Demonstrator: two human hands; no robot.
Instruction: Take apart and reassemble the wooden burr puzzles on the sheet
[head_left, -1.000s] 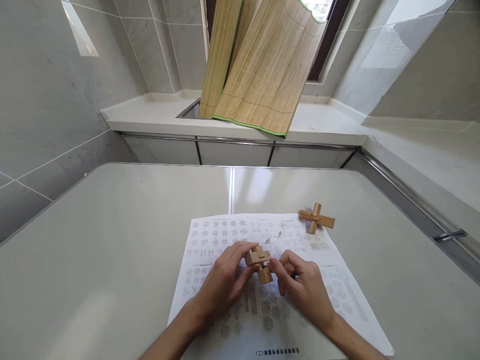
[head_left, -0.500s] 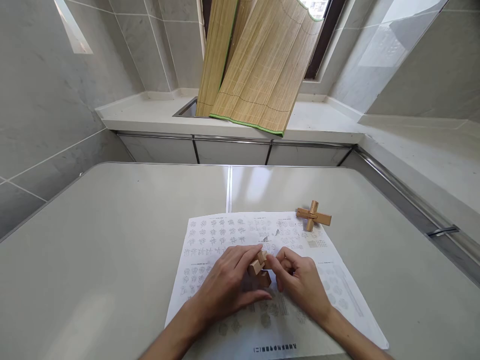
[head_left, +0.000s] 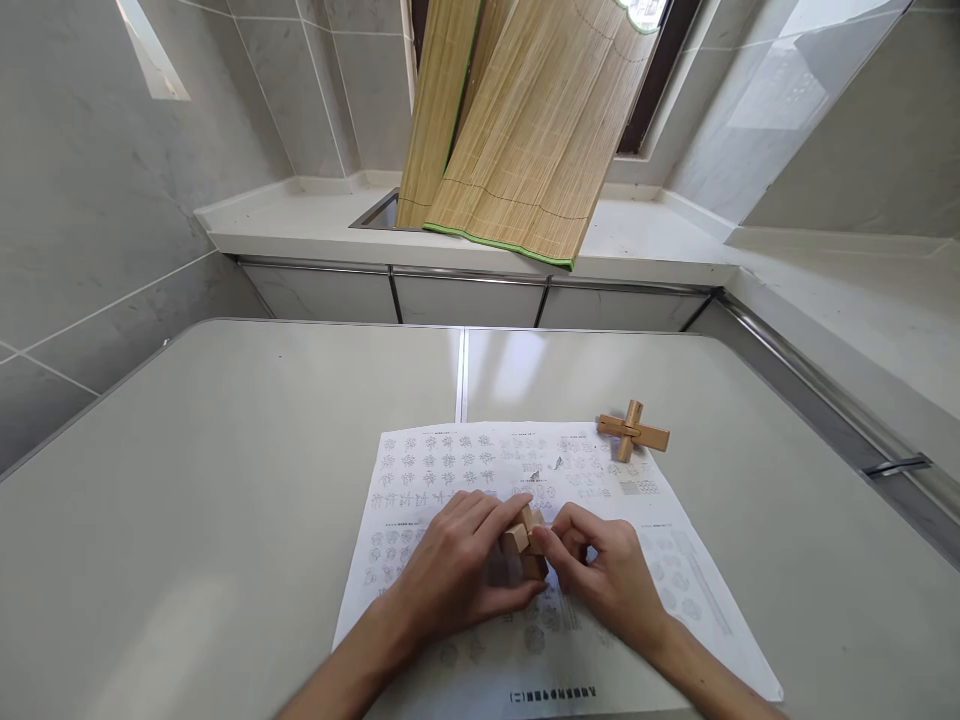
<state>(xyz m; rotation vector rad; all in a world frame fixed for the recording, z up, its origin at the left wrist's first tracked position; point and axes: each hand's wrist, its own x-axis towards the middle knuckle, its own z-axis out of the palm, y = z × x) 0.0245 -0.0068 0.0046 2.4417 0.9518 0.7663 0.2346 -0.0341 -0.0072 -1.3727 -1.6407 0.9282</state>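
Together, both hands work over the printed sheet on the pale worktop. The left hand has its grip part-closed around a small cluster of wooden blocks, held above the sheet's middle. The right hand pinches at the cluster's right side, its grip nearly closed, though fingers probably hide the exact contact. A wooden cross lies at the sheet's far right corner.
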